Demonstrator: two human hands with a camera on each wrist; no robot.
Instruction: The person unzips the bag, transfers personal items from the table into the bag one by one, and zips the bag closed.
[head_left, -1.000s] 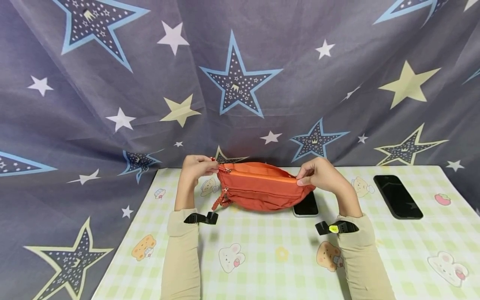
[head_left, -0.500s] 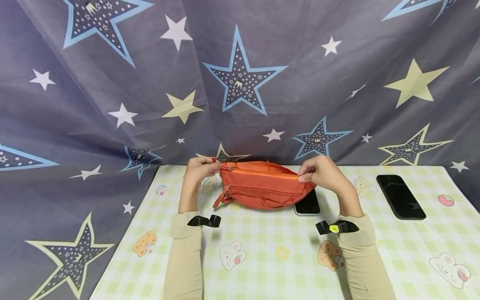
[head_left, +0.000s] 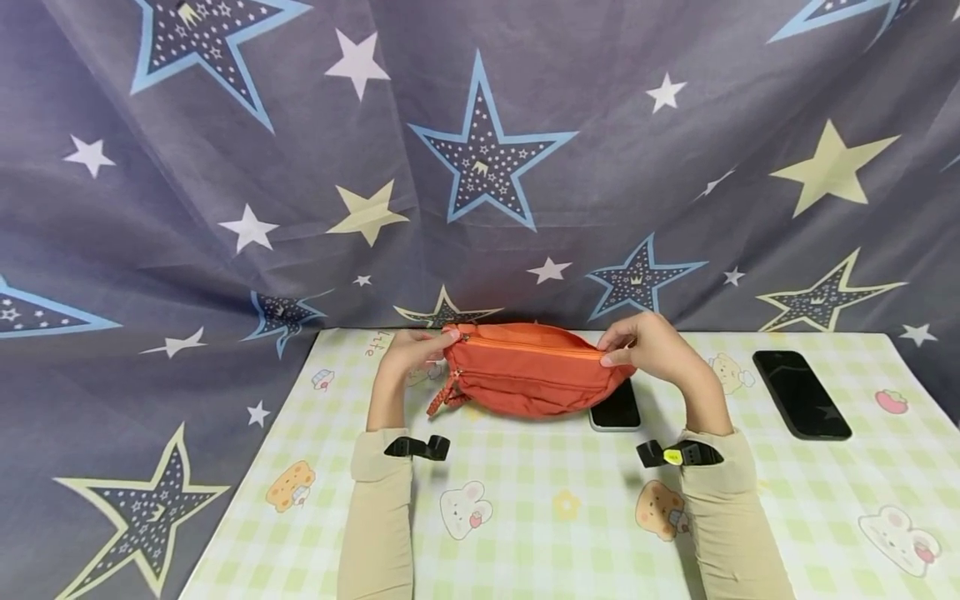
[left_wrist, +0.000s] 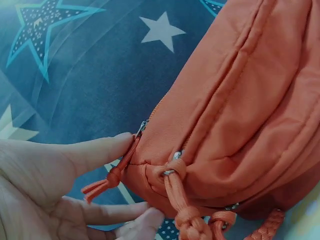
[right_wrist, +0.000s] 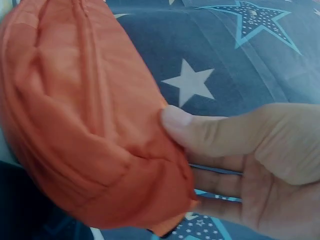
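An orange-red waist bag [head_left: 536, 379] stands on its base near the table's back edge, its top zipper running left to right. My left hand [head_left: 408, 352] holds the bag's left end. In the left wrist view, the thumb [left_wrist: 107, 152] presses beside the metal zipper slider, and the other fingers reach under the corner. A knotted cord pull [left_wrist: 114, 175] hangs loose between them. At the right end, my right hand [head_left: 648, 350] pinches the top edge; its thumb [right_wrist: 200, 131] lies on the front face and the fingers go behind. The bag's inside is hidden.
A phone [head_left: 617, 408] lies partly behind and under the bag's right side. Another black phone [head_left: 802, 394] lies farther right. The table [head_left: 540, 550] has a green checked cloth, and a star-patterned curtain [head_left: 300, 167] hangs directly behind it.
My left hand has let go of the zipper's cord pull and shifted right onto the bag's left corner. My right hand keeps its pinch. The view has moved slightly.
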